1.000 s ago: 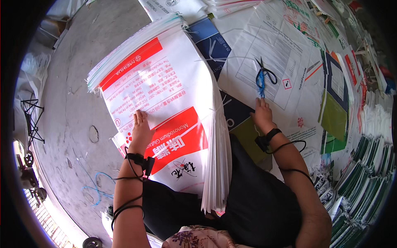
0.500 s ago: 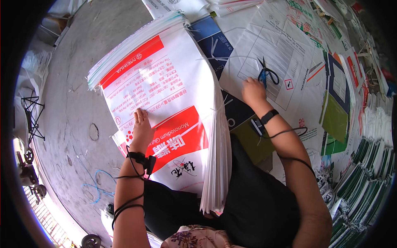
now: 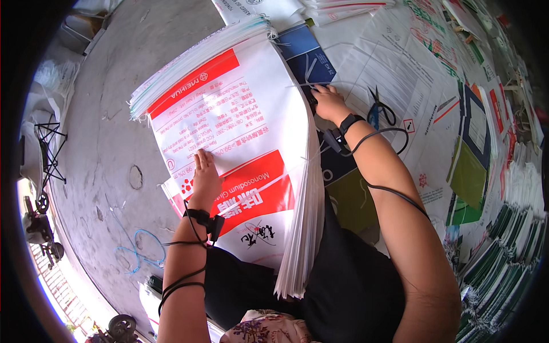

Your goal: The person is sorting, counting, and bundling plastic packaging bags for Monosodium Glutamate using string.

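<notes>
A thick stack of white woven bags with red print lies across my lap and the floor in front of me. My left hand rests flat on its top bag, fingers stretched out, holding nothing. Beyond the stack's right edge is my right hand, fingers apart and reaching toward the edge. A thin white strip passes by its fingertips; whether they touch it I cannot tell. The thumb is mostly hidden. Black-handled scissors lie on a white printed bag, right of this hand.
Dark blue and olive bags lie beneath, right of the stack. Bundles of green and white bags are piled at the far right. Blue string lies on the grey floor at left. Cables run along both forearms from wrist-worn devices.
My right hand has moved left and away from me, from beside the scissors to the stack's right edge, its fingers opening. My left hand stays on the top bag. The view has shifted slightly.
</notes>
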{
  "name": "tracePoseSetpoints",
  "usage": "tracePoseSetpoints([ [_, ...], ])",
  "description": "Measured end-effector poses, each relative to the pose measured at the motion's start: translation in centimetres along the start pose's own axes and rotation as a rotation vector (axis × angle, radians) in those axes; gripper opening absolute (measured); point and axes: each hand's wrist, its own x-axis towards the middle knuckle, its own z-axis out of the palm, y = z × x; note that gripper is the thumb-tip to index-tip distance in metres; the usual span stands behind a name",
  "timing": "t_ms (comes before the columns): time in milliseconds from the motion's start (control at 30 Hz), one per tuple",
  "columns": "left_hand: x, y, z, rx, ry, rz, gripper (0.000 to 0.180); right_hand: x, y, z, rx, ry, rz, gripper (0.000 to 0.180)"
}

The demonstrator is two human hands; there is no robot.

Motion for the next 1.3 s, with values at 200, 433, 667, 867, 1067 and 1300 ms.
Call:
tracePoseSetpoints([
  [200, 0.7, 0.9, 0.5, -0.005, 0.024, 0.011, 0.092, -0.7, 1.6, 0.2, 0.191, 0.177, -0.125, 0.043],
  [433, 0.0, -0.5, 0.5, -0.017, 0.044, 0.013, 0.093, -8.0, 3.8, -3.7, 1.749, 0.032, -0.044, 0.035],
  [667, 0.1, 0.1, 0.4, 0.008, 0.065, 0.042, 0.092, -13.8, 11.8, 3.2, 1.381, 0.204, 0.533, 0.034],
  [867, 0.7, -0.9, 1.1, 0.152, 0.057, 0.090, 0.089, -18.1, 7.0, 3.7, 1.227, 0.026, 0.437, 0.028],
  [1067, 2.2, -1.9, 3.7, 0.179, 0.046, 0.113, 0.078, -21.9, -2.0, -5.2, 1.386, -0.457, 0.432, 0.063],
  [1300, 3.3, -0.9, 3.9, -0.079, 0.091, 0.071, 0.065, -20.9, -7.1, -8.6, 0.961, -0.694, 0.363, 0.100],
])
